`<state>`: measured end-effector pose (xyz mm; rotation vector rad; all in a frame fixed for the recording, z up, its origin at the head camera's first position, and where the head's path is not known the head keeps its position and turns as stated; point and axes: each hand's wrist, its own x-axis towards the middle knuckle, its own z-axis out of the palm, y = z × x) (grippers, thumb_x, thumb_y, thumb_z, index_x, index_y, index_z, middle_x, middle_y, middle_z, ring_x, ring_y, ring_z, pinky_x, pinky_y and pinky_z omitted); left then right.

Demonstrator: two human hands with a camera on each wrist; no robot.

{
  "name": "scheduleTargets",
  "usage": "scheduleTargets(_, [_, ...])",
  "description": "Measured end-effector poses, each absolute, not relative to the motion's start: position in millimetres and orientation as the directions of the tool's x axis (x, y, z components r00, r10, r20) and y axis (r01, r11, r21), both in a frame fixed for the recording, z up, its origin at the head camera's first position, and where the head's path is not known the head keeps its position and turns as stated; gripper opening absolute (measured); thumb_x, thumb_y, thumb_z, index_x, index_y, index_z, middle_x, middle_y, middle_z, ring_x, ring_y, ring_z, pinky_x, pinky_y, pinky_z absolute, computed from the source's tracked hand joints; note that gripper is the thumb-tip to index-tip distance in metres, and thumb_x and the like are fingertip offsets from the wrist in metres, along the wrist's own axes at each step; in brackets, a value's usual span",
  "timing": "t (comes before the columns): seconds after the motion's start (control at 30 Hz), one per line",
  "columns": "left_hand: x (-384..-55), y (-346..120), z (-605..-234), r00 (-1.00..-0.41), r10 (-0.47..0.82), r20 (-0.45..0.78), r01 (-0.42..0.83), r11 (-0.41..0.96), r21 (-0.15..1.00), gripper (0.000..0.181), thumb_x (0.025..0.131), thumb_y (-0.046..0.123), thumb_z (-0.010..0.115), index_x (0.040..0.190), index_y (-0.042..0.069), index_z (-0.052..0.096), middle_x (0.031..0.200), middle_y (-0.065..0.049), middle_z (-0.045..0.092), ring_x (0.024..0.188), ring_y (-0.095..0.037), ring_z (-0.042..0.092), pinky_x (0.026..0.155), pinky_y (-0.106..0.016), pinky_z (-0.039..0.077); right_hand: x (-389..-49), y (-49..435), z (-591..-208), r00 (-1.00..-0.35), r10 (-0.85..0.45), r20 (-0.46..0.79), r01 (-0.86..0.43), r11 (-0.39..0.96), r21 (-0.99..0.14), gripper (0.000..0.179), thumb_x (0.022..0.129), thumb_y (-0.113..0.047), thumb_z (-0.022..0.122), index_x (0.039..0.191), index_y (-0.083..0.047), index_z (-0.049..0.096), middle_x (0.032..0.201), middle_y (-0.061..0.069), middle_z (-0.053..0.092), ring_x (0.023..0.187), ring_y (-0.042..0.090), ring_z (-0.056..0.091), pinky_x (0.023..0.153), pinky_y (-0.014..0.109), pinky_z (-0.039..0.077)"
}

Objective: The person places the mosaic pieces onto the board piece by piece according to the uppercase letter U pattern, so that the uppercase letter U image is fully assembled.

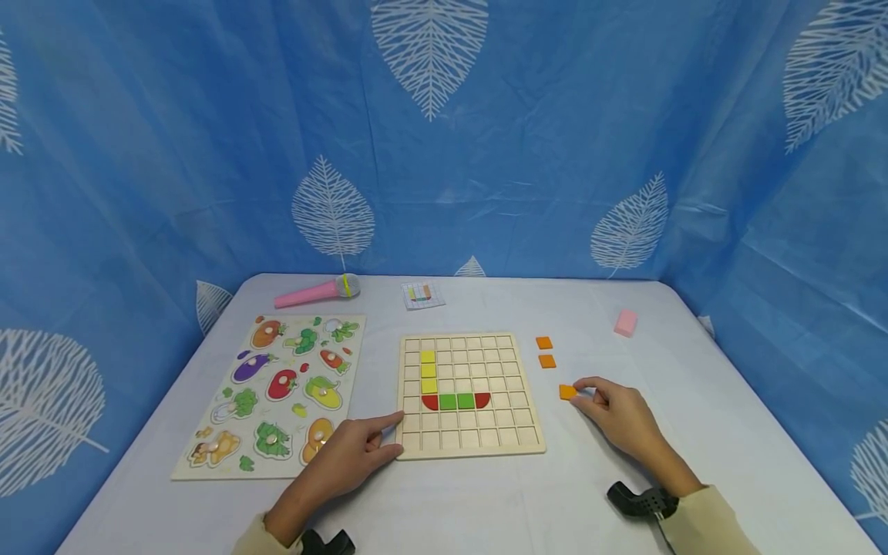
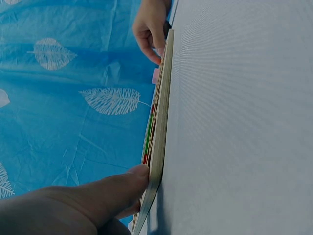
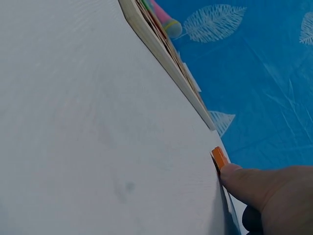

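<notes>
A wooden grid board (image 1: 472, 439) lies in the middle of the table. Set in its cells are a column of yellow square tiles (image 1: 428, 370) and, below, a row with two green squares (image 1: 456, 401) between red rounded pieces (image 1: 482, 400). My left hand (image 1: 350, 455) rests thumb and index fingertip against the board's left edge; the thumb shows large in the left wrist view. Right of the board, my right hand (image 1: 620, 416) pinches an orange square tile (image 1: 566, 391) low over the cloth; the right wrist view shows the thumb on that tile (image 3: 219, 157).
Two loose orange tiles (image 1: 545, 351) lie right of the board. A pink block (image 1: 626, 323) sits farther right. Behind the board is a pattern card (image 1: 422, 295), with a pink toy microphone (image 1: 315, 294) to its left. A vegetable puzzle board (image 1: 236, 435) lies at left, partly under my left hand.
</notes>
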<state>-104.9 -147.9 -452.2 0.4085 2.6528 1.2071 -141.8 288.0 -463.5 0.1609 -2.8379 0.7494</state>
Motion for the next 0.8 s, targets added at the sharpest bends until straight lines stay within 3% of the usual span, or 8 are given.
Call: scheduleTargets(0.8, [-105.2,-147.5,-453.5,-0.941,0.332,-0.067,0.163,0.618,0.769,0.05,0.095,0.029,0.075,0.139,0.009,0.065,0.057,0.009,0.041,0.049,-0.005,0.033,0.047,-0.023,0.027,-158.6,257.2,-459.1,-0.953,-0.17,0.253,-0.285,0.788,-0.546,0.023,0.089,-0.019,0.081,0.109,-0.011,0.075,0.059,-0.009,0.042,0.053,0.008,0.038,0.052,0.025,0.031])
